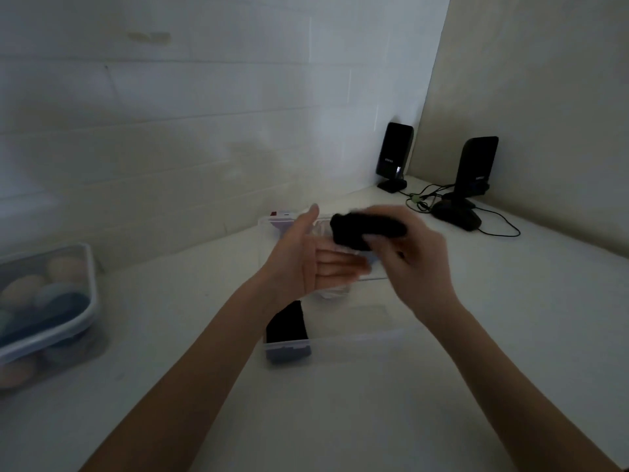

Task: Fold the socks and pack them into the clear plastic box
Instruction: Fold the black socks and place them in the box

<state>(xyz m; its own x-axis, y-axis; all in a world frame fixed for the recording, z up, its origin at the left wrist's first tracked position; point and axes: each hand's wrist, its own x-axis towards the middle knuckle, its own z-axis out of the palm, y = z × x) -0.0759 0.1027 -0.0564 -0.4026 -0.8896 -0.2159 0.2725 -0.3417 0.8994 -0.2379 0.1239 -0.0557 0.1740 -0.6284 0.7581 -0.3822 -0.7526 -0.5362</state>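
My right hand grips a rolled black sock and holds it above the clear plastic box, which stands on the white table in the middle of the view. My left hand is flat with its palm up and fingers apart, just below and left of the sock, holding nothing. Another folded black sock lies inside the box at its near left corner. Some pale fabric shows under my left hand; it is too blurred to tell what it is.
A lidded plastic container with several coloured rolled items stands at the left edge. Two black speakers with a dark mouse and cables sit in the far right corner. A white wall runs behind the box.
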